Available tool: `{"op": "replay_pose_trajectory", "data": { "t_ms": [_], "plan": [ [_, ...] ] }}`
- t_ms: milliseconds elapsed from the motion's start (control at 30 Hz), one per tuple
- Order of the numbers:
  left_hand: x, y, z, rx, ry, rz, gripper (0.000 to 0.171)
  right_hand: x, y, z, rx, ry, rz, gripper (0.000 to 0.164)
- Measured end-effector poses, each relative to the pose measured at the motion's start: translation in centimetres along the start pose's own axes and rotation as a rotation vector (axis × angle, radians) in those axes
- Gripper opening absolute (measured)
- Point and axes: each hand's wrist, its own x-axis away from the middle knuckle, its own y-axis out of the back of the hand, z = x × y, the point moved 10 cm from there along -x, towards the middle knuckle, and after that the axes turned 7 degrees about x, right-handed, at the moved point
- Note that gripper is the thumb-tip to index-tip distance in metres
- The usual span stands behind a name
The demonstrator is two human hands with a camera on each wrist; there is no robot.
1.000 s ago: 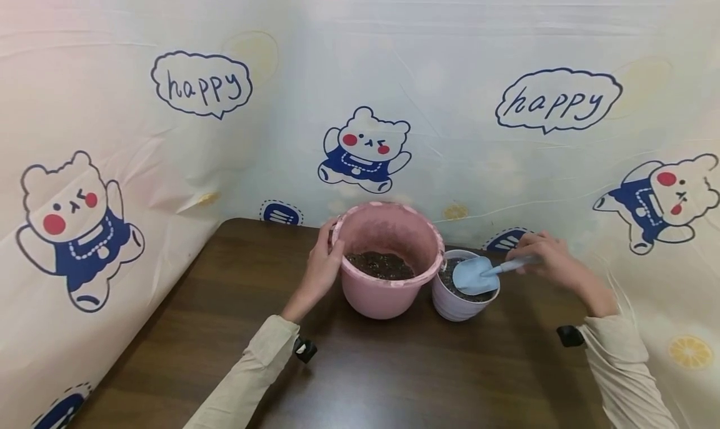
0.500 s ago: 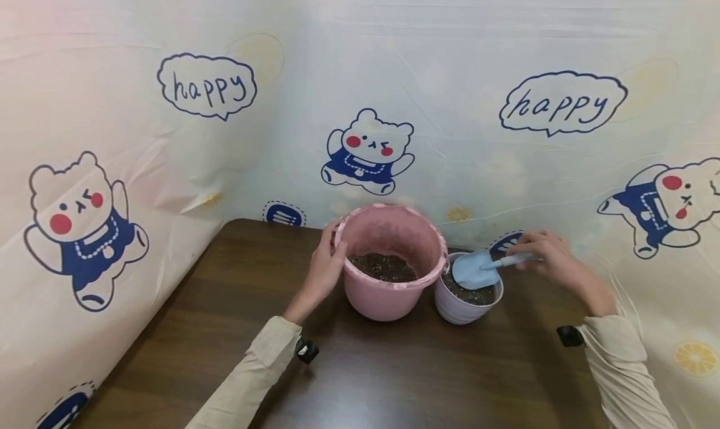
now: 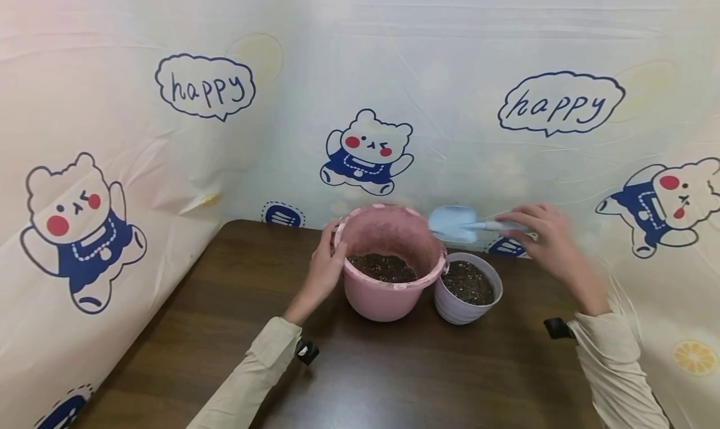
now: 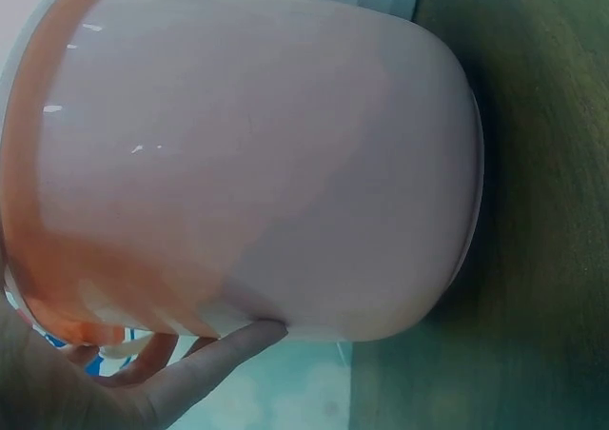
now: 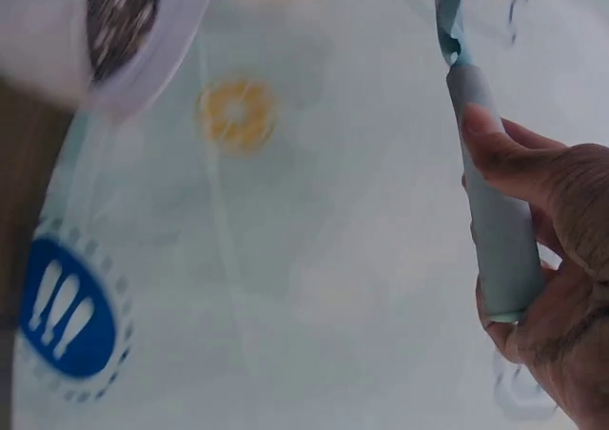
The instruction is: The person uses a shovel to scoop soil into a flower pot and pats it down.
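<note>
A pink bucket [image 3: 382,304] with dark soil at the bottom stands on the table. My left hand [image 3: 325,263] holds its left side near the rim; the thumb lies along the outer wall in the left wrist view, and the other fingers are partly hidden. Just right of the bucket sits a smaller pale lilac pot [image 3: 461,310], filled with soil nearly to the top. My right hand [image 3: 548,241] grips a light blue garden trowel [image 3: 452,222] by its handle. The trowel's blade hangs above the pot, beside the bucket's right rim; no soil shows on it.
The brown wooden table [image 3: 360,379] has its back edge just behind the containers. Around it hangs a pale printed cloth [image 3: 450,72] with bears and "happy" bubbles, close behind the bucket and my right hand.
My right hand has lifted the trowel up and left, from the soil in the lilac pot to above it. The left hand and the bucket have hardly moved.
</note>
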Motion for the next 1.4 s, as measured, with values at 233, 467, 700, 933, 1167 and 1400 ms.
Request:
{"op": "replay_pose_trajectory", "data": {
  "t_ms": [233, 467, 700, 933, 1167, 1400],
  "plan": [
    [-0.2, 0.1, 0.1, -0.014, 0.002, -0.002, 0.058, -2.9, -3.5, 4.4, -0.001, 0.033, 0.109, 0.032],
    [-0.1, 0.2, 0.5, -0.013, -0.004, -0.001, 0.058, -3.9, -9.3, 6.2, -0.005, -0.001, 0.361, 0.027],
    [-0.4, 0.1, 0.1, 0.008, -0.024, 0.008, 0.057, -4.6, -13.0, 7.4, -0.088, 0.003, 0.516, 0.029],
    [-0.5, 0.1, 0.2, 0.007, -0.017, 0.006, 0.058, -4.9, -16.1, 8.0, -0.204, -0.024, 0.612, 0.021],
    [-0.5, -0.4, 0.4, 0.024, -0.011, 0.032, 0.058, -4.5, -16.7, 7.4, -0.269, -0.051, 0.575, 0.022],
    [-0.6, -0.4, 0.1, 0.018, -0.021, 0.018, 0.058, -4.2, -15.6, 6.3, -0.29, -0.095, 0.489, 0.03]
  ]
}}
